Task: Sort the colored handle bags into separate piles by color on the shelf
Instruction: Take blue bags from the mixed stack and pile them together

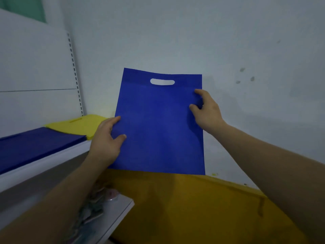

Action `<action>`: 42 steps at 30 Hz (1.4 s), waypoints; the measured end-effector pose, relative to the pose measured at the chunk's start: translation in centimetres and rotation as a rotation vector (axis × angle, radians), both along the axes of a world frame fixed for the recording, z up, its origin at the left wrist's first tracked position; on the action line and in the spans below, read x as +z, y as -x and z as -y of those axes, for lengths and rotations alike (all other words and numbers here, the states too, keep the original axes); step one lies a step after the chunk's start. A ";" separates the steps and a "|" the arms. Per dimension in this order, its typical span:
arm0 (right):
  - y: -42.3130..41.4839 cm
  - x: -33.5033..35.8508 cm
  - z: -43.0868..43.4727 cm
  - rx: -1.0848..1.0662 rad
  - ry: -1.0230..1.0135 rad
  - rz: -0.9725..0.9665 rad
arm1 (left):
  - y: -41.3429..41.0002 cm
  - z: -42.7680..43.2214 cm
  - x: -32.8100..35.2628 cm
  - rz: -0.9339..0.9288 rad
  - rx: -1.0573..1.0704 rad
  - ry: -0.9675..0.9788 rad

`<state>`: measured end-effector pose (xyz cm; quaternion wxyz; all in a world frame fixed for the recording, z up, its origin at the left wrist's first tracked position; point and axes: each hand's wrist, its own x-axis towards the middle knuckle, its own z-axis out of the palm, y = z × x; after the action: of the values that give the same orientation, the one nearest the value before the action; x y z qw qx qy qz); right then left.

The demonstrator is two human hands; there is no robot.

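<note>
Head: blue bag btwn both hands.

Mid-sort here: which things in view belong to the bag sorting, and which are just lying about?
Job: blue bag, held by left hand and right hand; blue pile and yellow pile on the shelf; dark yellow bags below.
Lying about: blurry clutter on the lower shelf; stains on the wall.

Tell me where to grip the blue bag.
Take the blue bag by its two long side edges, one hand from each side, as the left hand and right hand do. It is thin and flat, so that likely stops sagging.
</note>
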<state>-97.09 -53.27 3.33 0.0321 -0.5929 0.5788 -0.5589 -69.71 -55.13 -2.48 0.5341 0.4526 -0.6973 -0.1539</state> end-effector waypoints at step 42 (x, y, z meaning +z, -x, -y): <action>-42.7 -3.4 31.4 0.996 -0.261 -0.828 | -26.1 3.3 0.6 0.364 1.085 -0.598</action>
<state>-54.43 -84.69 -0.08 0.1332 -0.9469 0.2629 -0.1284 -43.66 -58.44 -1.86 0.2601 0.8890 -0.3757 0.0298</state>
